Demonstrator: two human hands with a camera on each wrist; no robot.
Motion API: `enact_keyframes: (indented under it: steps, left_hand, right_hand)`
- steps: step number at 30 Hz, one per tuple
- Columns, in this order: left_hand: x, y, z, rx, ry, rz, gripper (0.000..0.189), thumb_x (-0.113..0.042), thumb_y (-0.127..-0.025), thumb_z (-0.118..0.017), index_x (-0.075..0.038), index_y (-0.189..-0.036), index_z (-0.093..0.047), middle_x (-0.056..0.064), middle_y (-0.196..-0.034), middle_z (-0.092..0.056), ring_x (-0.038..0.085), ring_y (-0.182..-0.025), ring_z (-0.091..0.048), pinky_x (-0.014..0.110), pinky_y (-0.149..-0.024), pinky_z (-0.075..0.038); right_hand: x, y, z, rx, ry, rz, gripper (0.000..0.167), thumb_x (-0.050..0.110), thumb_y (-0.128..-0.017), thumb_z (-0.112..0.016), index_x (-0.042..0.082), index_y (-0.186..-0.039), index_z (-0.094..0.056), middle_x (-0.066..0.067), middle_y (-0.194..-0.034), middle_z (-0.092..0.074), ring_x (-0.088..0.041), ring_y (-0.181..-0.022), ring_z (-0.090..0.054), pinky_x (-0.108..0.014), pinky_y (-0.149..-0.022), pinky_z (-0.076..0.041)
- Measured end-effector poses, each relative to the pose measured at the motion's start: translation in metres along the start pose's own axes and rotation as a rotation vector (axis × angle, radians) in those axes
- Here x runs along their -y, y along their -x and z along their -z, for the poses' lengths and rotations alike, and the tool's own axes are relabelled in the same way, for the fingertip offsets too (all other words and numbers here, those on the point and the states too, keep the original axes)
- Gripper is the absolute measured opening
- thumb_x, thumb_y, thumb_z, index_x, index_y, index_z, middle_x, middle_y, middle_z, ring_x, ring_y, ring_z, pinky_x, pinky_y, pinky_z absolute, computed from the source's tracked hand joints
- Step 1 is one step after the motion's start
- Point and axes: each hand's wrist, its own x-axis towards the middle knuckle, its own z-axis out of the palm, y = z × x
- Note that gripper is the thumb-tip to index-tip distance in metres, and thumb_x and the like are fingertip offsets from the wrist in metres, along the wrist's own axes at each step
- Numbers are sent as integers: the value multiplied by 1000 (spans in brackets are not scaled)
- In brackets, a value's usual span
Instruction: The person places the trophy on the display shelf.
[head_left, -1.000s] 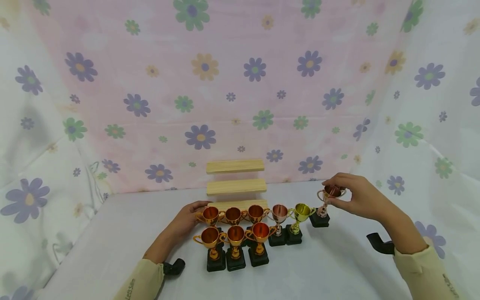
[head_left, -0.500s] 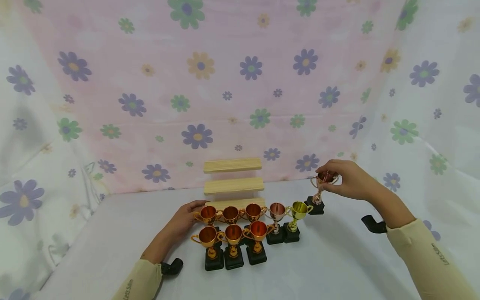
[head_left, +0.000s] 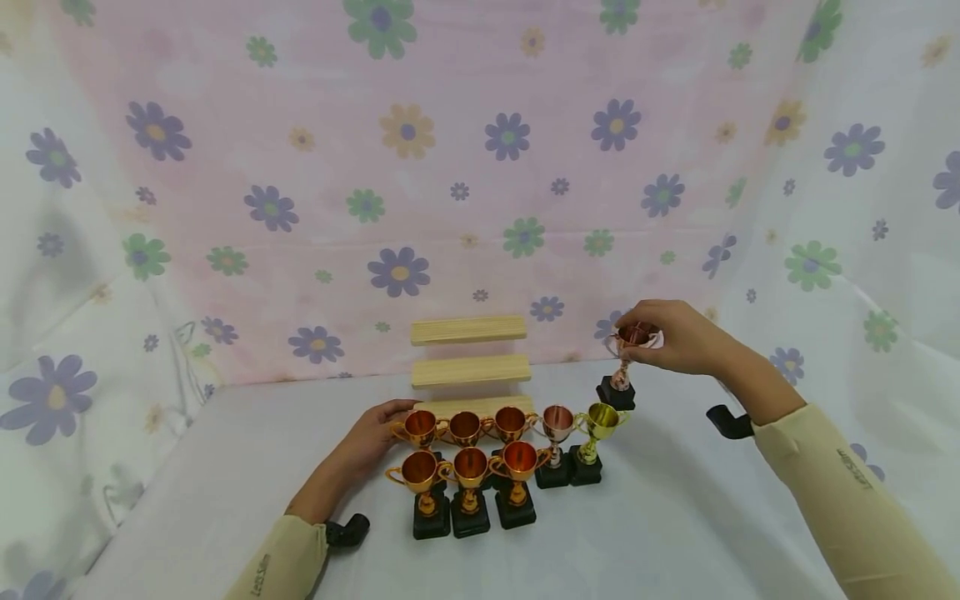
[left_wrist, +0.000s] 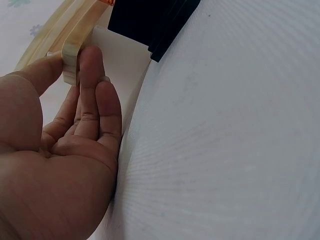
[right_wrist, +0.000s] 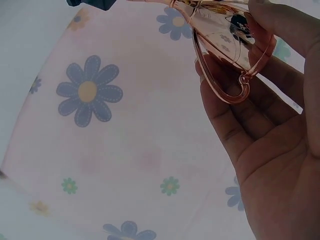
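My right hand pinches a small rose-gold trophy cup at its bowl, thumb on one side and fingers on the other. In the right wrist view the trophy's bowl and looped handle lie against the fingers. My left hand grips the left end of the lowest board of a three-tier wooden rack. The left wrist view shows the thumb and fingers on either side of that board end. Several orange-gold trophies stand in two rows in front of the rack, partly hiding its lowest board.
To the right of those rows stand a rose-gold trophy and a yellow-gold trophy, both on black bases. A white cloth covers the table. Flowered fabric hangs behind and along both sides.
My right hand has carried the rose-gold trophy leftward and farther back, toward the rack's side. My left hand stays at the board end, and the standing trophies have not moved.
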Motion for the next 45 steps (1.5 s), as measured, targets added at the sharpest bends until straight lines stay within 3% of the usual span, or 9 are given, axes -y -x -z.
enact_keyframes:
  steps: [16,45]
  left_hand:
    - [-2,1,1,18,15,-10,48,-21,-111,-58,3,-152,-51,18,-140,-67,19,-122,-67,27,-98,-55]
    - [-1,2,3,35,-22,-50,45,-21,-110,-58,2,-149,-55,15,-136,-69,20,-122,-67,29,-99,-55]
  right_hand:
    - [16,-44,18,49,23,27,32,11,-92,-83,2,-121,-75,-3,-103,-72,-18,-90,-71,-44,-82,-61]
    - [36,-99,23,102,27,37,30,18,-95,-82,4,-121,-74,-6,-106,-72,-21,-94,-69,-48,-90,-59]
